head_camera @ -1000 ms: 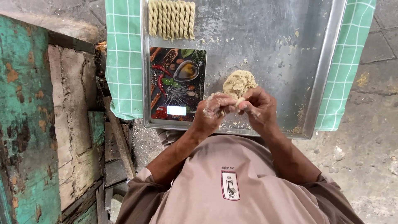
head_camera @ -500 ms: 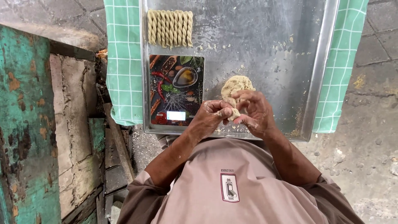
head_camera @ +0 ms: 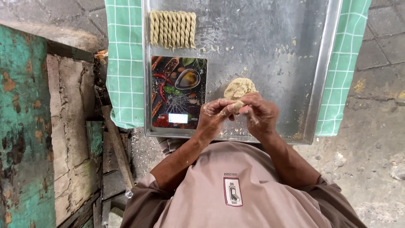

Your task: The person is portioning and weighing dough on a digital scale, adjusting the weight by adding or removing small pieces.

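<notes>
Over the metal tray [head_camera: 270, 46] on my green-checked counter [head_camera: 124, 63], beside the printed kitchen scale [head_camera: 179, 90] and dough lump [head_camera: 238, 88], my left hand [head_camera: 214, 116] and right hand [head_camera: 260, 113] pinch a small dough piece [head_camera: 237, 106] between their fingers.

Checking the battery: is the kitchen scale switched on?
On. The scale lies flat in the tray, and its small display glows white. Nothing rests on it.
</notes>
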